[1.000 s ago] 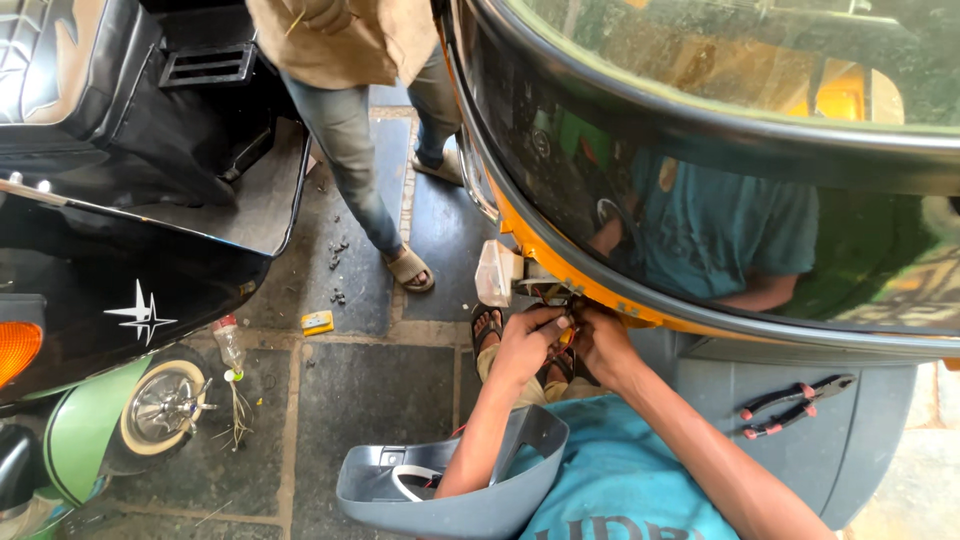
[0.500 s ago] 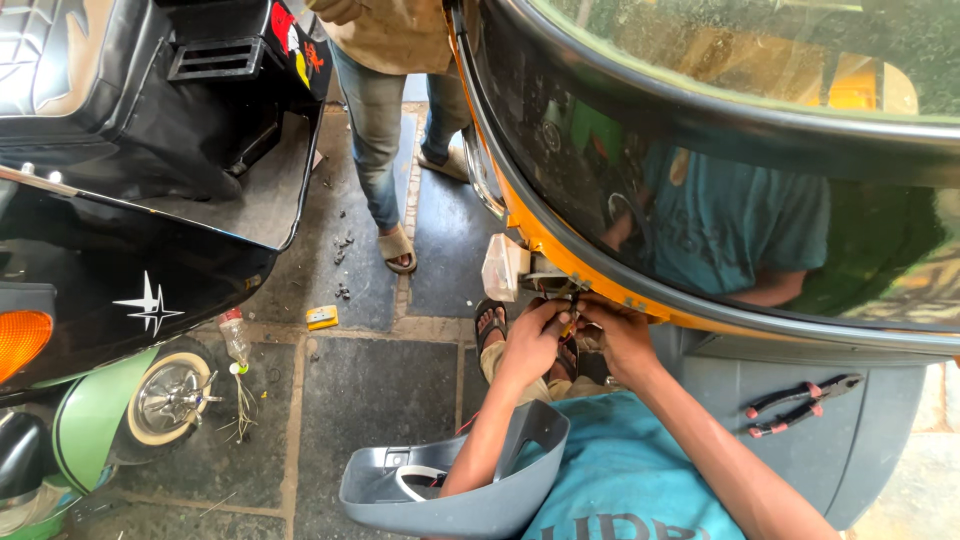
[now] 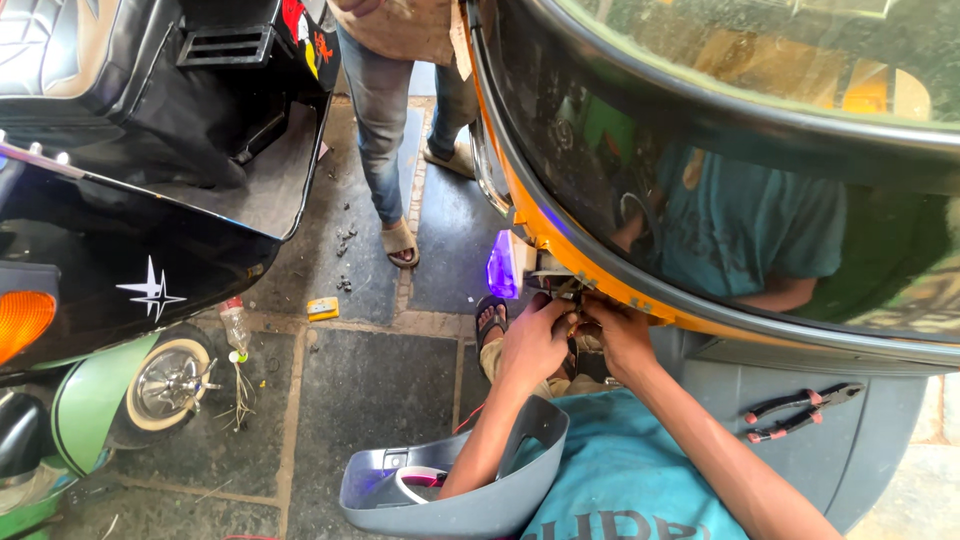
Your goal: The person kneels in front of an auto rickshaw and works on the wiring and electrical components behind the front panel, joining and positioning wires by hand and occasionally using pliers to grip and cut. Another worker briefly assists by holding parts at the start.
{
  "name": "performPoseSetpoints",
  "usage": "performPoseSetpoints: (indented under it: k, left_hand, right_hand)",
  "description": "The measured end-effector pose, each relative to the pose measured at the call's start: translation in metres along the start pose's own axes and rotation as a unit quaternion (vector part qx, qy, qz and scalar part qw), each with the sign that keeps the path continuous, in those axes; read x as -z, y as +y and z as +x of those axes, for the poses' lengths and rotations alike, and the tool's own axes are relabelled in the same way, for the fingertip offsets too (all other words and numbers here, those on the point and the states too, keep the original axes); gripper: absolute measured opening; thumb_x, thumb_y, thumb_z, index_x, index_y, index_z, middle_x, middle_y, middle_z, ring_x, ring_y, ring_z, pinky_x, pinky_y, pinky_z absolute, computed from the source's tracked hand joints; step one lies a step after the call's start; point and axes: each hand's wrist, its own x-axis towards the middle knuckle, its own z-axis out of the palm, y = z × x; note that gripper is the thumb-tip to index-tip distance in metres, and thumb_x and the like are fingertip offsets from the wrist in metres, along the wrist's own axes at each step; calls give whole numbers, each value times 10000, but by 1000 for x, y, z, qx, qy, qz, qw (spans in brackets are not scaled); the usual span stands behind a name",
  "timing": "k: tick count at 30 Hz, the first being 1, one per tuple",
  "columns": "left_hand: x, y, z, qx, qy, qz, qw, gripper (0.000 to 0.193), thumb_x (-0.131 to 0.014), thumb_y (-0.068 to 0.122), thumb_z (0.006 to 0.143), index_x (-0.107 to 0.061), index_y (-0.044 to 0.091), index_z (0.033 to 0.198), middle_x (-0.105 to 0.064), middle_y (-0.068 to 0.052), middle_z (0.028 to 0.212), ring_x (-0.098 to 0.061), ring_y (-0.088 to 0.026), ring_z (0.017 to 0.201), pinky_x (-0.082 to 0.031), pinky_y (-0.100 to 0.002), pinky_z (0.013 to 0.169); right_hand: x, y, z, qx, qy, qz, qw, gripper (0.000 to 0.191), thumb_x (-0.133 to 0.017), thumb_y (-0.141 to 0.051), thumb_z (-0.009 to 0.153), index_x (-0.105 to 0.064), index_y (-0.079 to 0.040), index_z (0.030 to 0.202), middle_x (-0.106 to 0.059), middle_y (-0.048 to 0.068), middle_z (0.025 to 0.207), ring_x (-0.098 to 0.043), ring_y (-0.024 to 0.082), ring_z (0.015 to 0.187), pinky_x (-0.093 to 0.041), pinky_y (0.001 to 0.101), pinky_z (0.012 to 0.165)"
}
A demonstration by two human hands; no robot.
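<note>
1. The left hand [image 3: 532, 342] and the right hand [image 3: 622, 340] met close together under the curved orange-yellow edge [image 3: 545, 235] of the vehicle body, at a small metal fitting [image 3: 560, 285] that sat just beyond and above the fingertips.
2. Both hands lay about equally near that fitting; the left came in from the left side, the right from the right, with the forearms converging on it.
3. The fingers of both hands were curled inward around something small and dark between them; whether they were clamped on a part or only pressing against it could not be told.
4. The orange-yellow edge ran its long axis diagonally, from upper left down to lower right, and the fitting sat on its lower side.
5. A pair of pliers [image 3: 797, 410] with red-pink handles lay on the grey panel [image 3: 880, 440] well apart to the right, nearer the right arm, its long axis roughly left to right.
6. A grey curved cover [image 3: 470, 505] rested beneath the left forearm.
7. On the stone floor [image 3: 380, 390] to the left lay a small yellow rectangular packet [image 3: 322, 308] and a clear plastic bottle [image 3: 236, 330] beside a scooter wheel [image 3: 168, 385].
8. Another person's legs in jeans [image 3: 385, 130] stood farther back.
</note>
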Motion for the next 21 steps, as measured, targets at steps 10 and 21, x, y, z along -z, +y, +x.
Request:
performPoseSetpoints:
  k: [10, 21]
  left_hand:
    - [-8, 2, -13, -140, 95, 80, 982, 138, -714, 136, 825, -680, 65, 939, -613, -129, 929, -663, -361, 837, -522, -472, 718]
    - [-16, 10, -14, -131, 93, 129, 978, 197, -772, 215, 773, -721, 74, 902, -632, -113, 928, -664, -337, 873, -515, -474, 708]
  right_hand:
    - [-4, -14, -17, -81, 45, 11, 996, 175, -673, -26, 884, -682, -17, 1059, -732, 104, 998, -705, 254, 855, -575, 419, 707]
    - [5, -1, -3, -181, 5, 78, 980, 128, -684, -109, 902, -692, -92, 1029, -691, 28, 937, -636, 186, 855, -514, 376, 714]
